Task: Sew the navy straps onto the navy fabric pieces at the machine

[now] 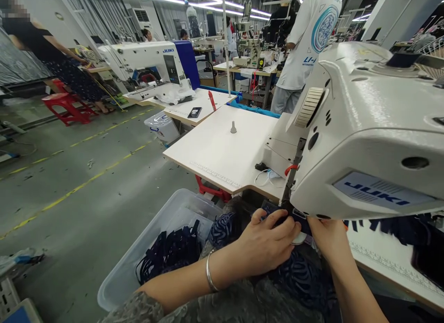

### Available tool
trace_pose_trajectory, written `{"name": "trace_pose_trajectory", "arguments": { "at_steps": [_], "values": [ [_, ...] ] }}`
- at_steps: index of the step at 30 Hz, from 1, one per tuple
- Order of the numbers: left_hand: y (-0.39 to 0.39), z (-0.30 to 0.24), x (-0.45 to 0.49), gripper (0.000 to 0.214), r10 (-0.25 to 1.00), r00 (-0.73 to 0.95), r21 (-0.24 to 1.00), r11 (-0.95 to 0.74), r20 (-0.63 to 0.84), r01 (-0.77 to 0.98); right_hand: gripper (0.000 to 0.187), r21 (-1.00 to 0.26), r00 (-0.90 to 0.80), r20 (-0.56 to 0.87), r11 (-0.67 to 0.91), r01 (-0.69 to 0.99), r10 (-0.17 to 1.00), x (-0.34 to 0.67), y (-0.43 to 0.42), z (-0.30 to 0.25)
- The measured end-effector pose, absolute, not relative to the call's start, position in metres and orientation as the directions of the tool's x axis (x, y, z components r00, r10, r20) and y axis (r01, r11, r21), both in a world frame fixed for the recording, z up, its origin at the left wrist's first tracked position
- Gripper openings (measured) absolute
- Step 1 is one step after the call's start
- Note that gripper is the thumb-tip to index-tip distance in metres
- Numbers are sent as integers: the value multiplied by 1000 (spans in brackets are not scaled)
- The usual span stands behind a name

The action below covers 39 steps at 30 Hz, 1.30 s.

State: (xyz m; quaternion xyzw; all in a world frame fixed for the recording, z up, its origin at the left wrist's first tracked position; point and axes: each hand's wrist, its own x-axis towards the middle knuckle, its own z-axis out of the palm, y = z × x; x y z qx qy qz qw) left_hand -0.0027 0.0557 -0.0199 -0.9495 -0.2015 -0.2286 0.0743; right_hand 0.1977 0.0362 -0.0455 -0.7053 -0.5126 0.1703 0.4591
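Note:
A white JUKI sewing machine (378,152) fills the right side, its needle area close above both hands. Dark navy fabric (301,222) lies under the machine's front end. My left hand (270,239) is closed on this fabric from the left, fingers bent over it. At the fabric's right side is my right hand (328,235), its fingertips hidden beneath the machine head. Patterned navy cloth (305,276) lies bunched on my lap below the hands.
A clear plastic bin (118,263) with navy strips (173,249) stands at the lower left. The white table (215,147) bears a grey peg (233,127). Beyond are a phone (194,112), another JUKI machine (138,59), a red stool (65,103) and a standing person (305,50).

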Motion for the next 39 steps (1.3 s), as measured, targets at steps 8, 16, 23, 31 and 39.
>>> {"name": "trace_pose_trajectory", "arguments": {
  "at_steps": [8, 16, 23, 31, 39],
  "values": [
    [55, -22, 0, 40, 384, 801, 39, -910, 460, 414, 27, -787, 372, 334, 39, 616, 866, 201, 41, -49],
    [56, -18, 0, 37, 380, 806, 49, -914, 454, 403, 30, -837, 389, 243, -10, 547, 889, 198, 41, -38],
    [54, -17, -7, 35, 270, 844, 108, -962, 463, 249, 33, -907, 436, -37, -214, 363, 899, 200, -3, -32],
    [53, -21, 8, 34, 551, 673, 467, -821, 493, 330, 26, -927, 427, 29, -135, 349, 904, 186, -30, -42],
    [44, -27, 8, 22, 522, 660, 451, -842, 541, 296, 13, -709, 297, 574, 281, 647, 763, 174, -47, -57]
  ]
}}
